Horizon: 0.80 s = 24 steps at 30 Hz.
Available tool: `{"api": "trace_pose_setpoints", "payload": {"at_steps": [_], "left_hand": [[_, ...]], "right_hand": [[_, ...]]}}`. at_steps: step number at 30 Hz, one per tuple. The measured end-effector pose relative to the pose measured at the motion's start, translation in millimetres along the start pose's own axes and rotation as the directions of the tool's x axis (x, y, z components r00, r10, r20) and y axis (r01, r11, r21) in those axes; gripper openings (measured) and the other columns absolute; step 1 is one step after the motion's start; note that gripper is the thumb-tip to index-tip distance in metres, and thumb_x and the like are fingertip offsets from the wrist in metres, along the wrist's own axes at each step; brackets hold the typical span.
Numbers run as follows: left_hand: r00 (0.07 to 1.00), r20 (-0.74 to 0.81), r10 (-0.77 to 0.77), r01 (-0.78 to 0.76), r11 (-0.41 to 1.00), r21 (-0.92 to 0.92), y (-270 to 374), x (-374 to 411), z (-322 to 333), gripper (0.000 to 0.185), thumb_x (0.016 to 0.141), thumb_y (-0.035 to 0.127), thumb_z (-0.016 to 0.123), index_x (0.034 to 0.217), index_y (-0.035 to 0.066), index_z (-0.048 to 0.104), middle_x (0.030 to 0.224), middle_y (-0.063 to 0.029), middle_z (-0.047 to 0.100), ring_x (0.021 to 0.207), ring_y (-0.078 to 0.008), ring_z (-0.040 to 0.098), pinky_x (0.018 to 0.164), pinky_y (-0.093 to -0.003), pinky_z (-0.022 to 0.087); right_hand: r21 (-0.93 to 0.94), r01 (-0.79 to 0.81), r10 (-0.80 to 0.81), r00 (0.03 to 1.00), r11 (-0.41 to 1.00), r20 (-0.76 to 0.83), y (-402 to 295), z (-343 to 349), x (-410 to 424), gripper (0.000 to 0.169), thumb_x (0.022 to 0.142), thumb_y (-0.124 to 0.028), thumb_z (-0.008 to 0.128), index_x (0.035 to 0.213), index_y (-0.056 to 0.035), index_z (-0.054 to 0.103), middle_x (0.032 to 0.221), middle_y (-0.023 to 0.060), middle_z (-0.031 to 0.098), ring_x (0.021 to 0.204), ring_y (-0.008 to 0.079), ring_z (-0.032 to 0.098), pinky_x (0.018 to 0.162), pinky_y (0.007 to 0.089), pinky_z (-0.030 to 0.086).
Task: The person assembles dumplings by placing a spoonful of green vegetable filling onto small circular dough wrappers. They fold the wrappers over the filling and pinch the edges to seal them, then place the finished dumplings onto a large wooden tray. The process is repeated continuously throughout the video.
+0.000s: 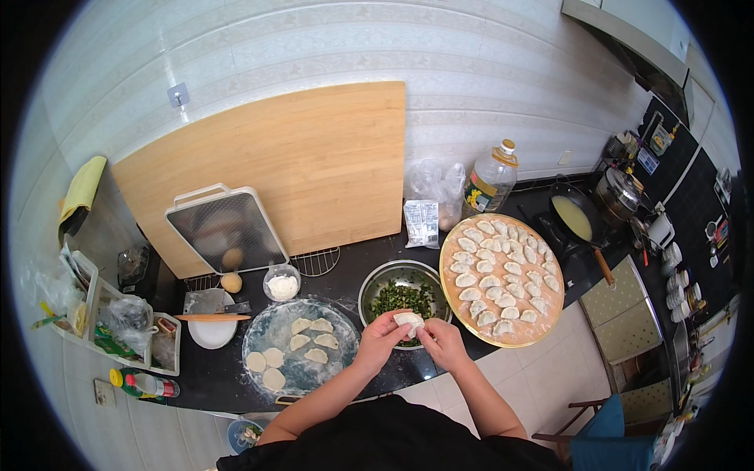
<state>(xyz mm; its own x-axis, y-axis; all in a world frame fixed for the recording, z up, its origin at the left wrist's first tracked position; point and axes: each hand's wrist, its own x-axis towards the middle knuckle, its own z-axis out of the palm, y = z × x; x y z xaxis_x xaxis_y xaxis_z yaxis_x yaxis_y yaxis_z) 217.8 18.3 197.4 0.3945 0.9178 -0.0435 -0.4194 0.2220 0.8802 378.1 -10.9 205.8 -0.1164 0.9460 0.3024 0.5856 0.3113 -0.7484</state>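
Note:
Between my left hand (378,340) and my right hand (443,346) is a folded dumpling (409,321), its edge pinched by the fingers of both. They hold it over the near side of a steel bowl (370,281) of chopped green filling (406,299). To the left, a floured round board (283,329) bears several folded dumplings (316,355) and three flat dough wrappers (274,380). On the right, a large round tray (465,321) is covered with many finished-looking dumplings (490,281).
A wooden rolling pin (213,318) lies across a white plate (212,335), near a cup of flour (283,287). Behind stand a large wooden board (330,171) and an oil bottle (490,176). A wok (570,215) sits on the stove, its handle (604,268) jutting out.

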Motion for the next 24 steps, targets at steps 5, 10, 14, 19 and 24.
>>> {"api": "trace_pose_setpoints", "payload": {"at_steps": [5,10,14,19,24], "left_hand": [[1.0,-0.009,-0.01,0.01,0.999,-0.042,-7.9,2.5,-7.5,0.026,0.087,0.01,0.057,0.111,0.0,0.054,0.099,-0.0051,0.062,0.086,-0.0091,0.057,0.072,-0.0222,0.045],[0.999,0.018,-0.047,0.048,0.998,-0.048,-7.4,3.4,-11.9,0.023,0.087,0.009,0.057,0.107,-0.001,0.057,0.095,-0.0042,0.063,0.081,-0.0086,0.058,0.07,-0.0216,0.045],[0.998,0.034,-0.059,0.059,0.998,0.008,-3.2,0.0,-4.9,0.024,0.087,0.01,0.057,0.108,-0.001,0.057,0.095,-0.0038,0.063,0.081,-0.0081,0.057,0.069,-0.021,0.045],[0.998,-0.004,-0.064,0.064,0.997,0.037,-6.5,-0.6,-6.3,0.028,0.089,0.012,0.054,0.112,-0.002,0.056,0.099,-0.0036,0.062,0.085,-0.0082,0.057,0.072,-0.0217,0.046],[0.995,0.029,-0.1,0.099,0.994,0.055,-2.4,-0.1,-7.9,0.029,0.089,0.013,0.054,0.114,-0.001,0.056,0.099,-0.0027,0.062,0.083,-0.0076,0.057,0.069,-0.0216,0.047]], "right_hand": [[0.048,-0.015,0.012,0.998,0.999,0.059,-4.9,-3.7,0.2,0.017,0.085,-0.018,0.056,0.079,-0.0027,0.057,0.069,0.0127,0.055,0.063,0.0292,0.056,0.057,0.036,0.043],[0.031,-0.028,0.026,0.999,0.999,0.046,-6.0,-12.1,2.4,0.018,0.085,-0.021,0.057,0.08,-0.0032,0.057,0.07,0.0125,0.056,0.065,0.0296,0.057,0.057,0.0359,0.044],[-0.111,0.016,-0.009,0.998,0.994,0.06,-10.4,-13.0,3.2,0.018,0.085,-0.02,0.056,0.077,-0.0032,0.056,0.068,0.012,0.056,0.064,0.0302,0.056,0.056,0.0373,0.043],[-0.081,0.004,0.004,0.996,0.997,0.091,-15.7,-15.1,2.7,0.017,0.085,-0.019,0.055,0.077,-0.0037,0.056,0.068,0.0118,0.056,0.064,0.03,0.056,0.055,0.0376,0.043],[-0.037,0.008,-0.006,0.999,0.999,0.05,-8.4,-20.1,3.0,0.017,0.085,-0.019,0.055,0.078,-0.0042,0.056,0.068,0.0114,0.056,0.063,0.0294,0.057,0.054,0.0373,0.043]]}}
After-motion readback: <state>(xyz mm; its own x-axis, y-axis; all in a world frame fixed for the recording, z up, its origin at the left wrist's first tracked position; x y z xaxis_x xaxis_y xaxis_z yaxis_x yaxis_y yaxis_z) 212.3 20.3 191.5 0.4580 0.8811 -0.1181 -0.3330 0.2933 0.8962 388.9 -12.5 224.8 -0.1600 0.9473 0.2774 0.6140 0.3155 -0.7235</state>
